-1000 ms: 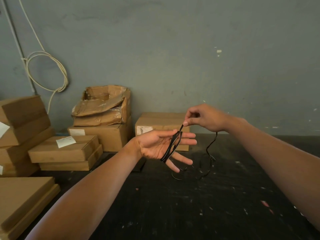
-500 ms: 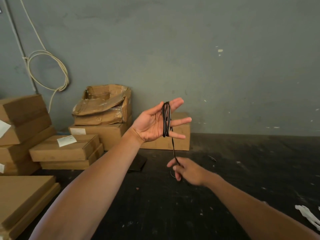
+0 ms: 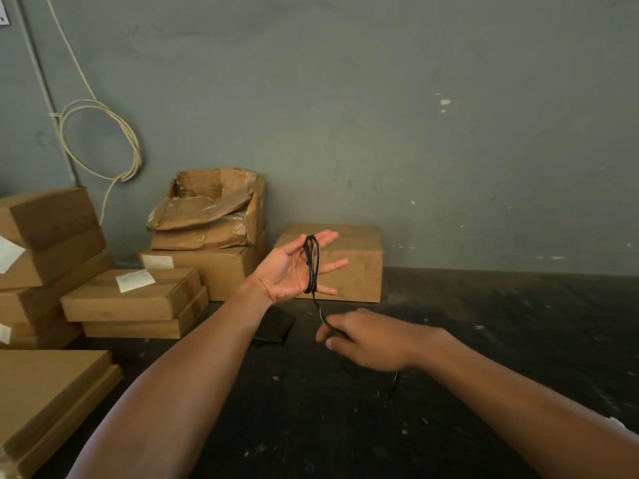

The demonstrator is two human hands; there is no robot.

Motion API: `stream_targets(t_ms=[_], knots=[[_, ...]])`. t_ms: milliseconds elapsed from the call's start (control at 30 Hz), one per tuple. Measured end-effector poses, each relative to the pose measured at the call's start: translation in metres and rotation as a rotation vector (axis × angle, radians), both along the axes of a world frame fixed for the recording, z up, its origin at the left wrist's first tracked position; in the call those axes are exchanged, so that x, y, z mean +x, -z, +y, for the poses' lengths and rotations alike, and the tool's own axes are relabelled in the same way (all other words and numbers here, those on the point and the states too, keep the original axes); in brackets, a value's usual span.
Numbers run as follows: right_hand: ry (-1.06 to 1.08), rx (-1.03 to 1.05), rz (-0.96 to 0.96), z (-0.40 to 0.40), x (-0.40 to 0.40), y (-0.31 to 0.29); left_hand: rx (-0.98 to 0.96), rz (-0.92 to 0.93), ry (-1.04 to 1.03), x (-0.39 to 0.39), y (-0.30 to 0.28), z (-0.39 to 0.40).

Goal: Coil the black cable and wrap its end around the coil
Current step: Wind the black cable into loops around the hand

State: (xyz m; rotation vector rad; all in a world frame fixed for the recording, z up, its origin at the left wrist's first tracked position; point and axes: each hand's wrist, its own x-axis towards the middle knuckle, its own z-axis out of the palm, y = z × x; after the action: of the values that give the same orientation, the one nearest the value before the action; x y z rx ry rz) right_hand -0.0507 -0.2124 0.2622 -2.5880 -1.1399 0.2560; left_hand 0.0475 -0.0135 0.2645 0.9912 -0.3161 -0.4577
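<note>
A thin black cable is looped several times around the spread fingers of my left hand, which is raised palm up in the middle of the view. From the loops one strand runs down to my right hand, lower and to the right, which pinches it between thumb and fingers. The cable's loose tail hangs below my right wrist over the dark table.
Cardboard boxes are stacked on the left and one stands behind my left hand. A small black flat object lies on the table under my left wrist. A cream rope coil hangs on the grey wall.
My left hand rose and turned palm up with the loops on it. My right hand dropped from above the coil to below it, drawing the strand down, then shifted slightly right.
</note>
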Motion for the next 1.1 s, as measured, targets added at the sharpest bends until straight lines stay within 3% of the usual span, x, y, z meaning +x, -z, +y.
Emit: stream_targets(t_ms=[167, 433, 700, 967, 1100], knots=[[0.017, -0.027, -0.198, -0.01, 0.01, -0.049, 0.118, 0.043, 0.026, -0.002, 0.015, -0.007], [0.148, -0.068, -0.404, -0.037, 0.046, -0.106, 0.274, 0.038, 0.27, -0.009, 0.022, -0.018], [0.163, 0.144, -0.463, -0.045, 0.067, -0.118, 0.27, -0.017, 0.536, -0.02, 0.002, -0.041], [0.251, 0.456, -0.295, -0.069, 0.091, -0.071, 0.187, -0.098, 0.641, -0.032, -0.012, -0.051], [0.265, 0.573, -0.102, -0.068, 0.094, -0.025, 0.153, -0.155, 0.625, -0.031, -0.02, -0.053]])
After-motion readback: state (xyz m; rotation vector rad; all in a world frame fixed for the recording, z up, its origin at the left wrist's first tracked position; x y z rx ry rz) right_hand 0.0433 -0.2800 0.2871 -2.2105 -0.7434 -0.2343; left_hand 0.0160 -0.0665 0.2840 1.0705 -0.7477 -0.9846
